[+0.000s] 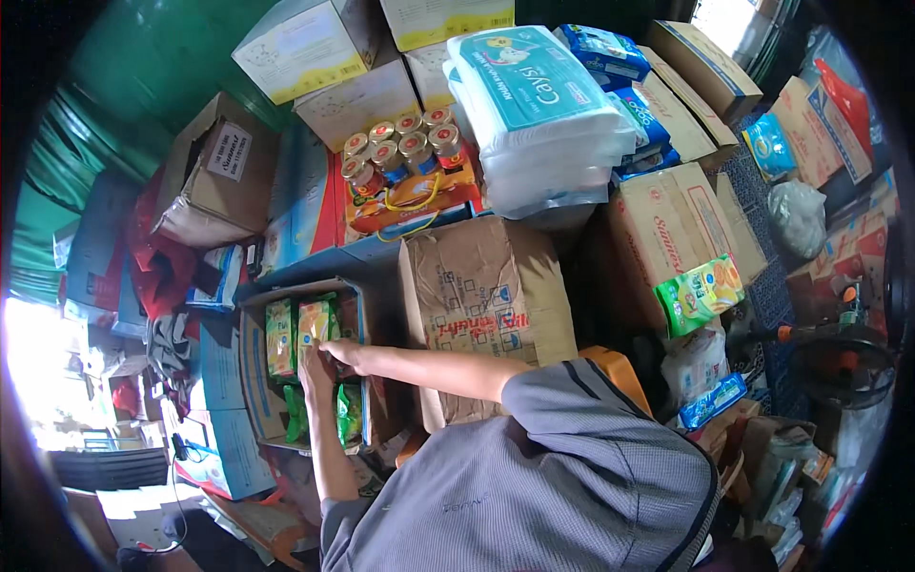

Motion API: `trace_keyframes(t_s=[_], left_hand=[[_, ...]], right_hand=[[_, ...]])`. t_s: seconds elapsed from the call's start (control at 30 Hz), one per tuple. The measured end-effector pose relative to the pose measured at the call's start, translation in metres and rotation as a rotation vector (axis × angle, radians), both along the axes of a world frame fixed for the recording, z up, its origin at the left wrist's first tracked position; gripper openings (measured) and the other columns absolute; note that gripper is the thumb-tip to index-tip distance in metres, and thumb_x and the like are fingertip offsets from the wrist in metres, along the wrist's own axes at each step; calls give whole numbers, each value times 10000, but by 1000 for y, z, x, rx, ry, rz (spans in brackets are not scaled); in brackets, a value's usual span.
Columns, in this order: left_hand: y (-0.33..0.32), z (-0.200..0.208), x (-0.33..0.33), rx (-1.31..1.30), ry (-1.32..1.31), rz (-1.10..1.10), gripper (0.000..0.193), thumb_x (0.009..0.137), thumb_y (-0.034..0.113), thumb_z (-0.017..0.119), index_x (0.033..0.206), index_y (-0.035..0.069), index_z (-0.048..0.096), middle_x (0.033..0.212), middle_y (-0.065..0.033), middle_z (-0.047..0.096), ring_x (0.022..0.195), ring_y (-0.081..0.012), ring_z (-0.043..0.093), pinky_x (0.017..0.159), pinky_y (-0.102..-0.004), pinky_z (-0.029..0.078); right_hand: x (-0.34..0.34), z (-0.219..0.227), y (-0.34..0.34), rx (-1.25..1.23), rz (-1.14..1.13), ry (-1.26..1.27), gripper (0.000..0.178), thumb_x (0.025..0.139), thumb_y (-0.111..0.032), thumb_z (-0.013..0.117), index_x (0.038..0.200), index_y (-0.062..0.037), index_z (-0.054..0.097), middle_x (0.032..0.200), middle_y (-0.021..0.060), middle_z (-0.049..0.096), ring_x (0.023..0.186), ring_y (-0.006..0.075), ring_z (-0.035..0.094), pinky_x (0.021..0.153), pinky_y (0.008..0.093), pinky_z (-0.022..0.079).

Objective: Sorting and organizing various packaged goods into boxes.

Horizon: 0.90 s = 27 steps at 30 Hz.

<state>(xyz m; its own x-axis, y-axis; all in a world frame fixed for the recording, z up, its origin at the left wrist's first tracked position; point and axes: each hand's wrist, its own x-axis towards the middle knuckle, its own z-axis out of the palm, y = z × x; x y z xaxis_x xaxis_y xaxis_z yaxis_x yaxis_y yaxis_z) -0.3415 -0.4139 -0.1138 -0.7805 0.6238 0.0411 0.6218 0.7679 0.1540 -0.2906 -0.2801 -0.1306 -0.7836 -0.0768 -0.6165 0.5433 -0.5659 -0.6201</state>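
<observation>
Both my hands reach into an open blue cardboard box (250,381) at the lower left. The box holds green and yellow snack packets (279,336) standing upright. My left hand (315,370) and my right hand (341,353) meet at one green and yellow packet (317,324) and grip its lower edge. More green packets (345,412) lie lower in the box, below my hands. My grey sleeves fill the lower middle of the view.
A closed brown carton (481,286) stands right of the box. Behind it are a tray of gold-lidded tins (400,153), a white and teal pack of tissue (534,105) and stacked cartons. More packets (698,294) and bags lie at the right.
</observation>
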Motion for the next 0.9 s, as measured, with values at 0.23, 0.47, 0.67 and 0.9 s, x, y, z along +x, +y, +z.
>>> trace_keyframes(t_s=[0.23, 0.47, 0.67, 0.9], left_hand=[[12, 61, 20, 2, 93, 29, 89, 1005, 59, 641, 1042, -8, 596, 980, -275, 706, 961, -512, 695, 791, -600, 522], [34, 135, 65, 214, -2, 36, 127, 1011, 78, 655, 974, -3, 564, 904, -206, 626, 879, -448, 640, 787, -560, 489], [75, 203, 132, 328, 156, -122, 204, 1032, 105, 669, 930, -8, 533, 858, -186, 553, 780, -406, 574, 721, -502, 461], [132, 215, 208, 271, 158, -655, 126, 843, 57, 729, 961, 92, 702, 947, -86, 644, 872, -327, 650, 752, -441, 521]], right_hand=[[-3, -4, 10, 150, 15, 109, 471, 1028, -430, 669, 1336, -78, 725, 1230, 134, 755, 1038, 281, 740, 850, 523, 616], [41, 36, 24, 371, -148, 314, 419, 965, -369, 804, 1188, -46, 657, 934, 85, 718, 727, 180, 688, 628, 370, 577], [111, 77, 71, 459, -405, 582, 501, 1022, -334, 800, 1274, -10, 513, 1112, 126, 632, 939, 198, 635, 783, 366, 531], [244, 168, 163, 770, -614, 610, 882, 975, -372, 866, 1585, -27, 331, 1425, 231, 589, 1326, 303, 613, 1135, 464, 503]])
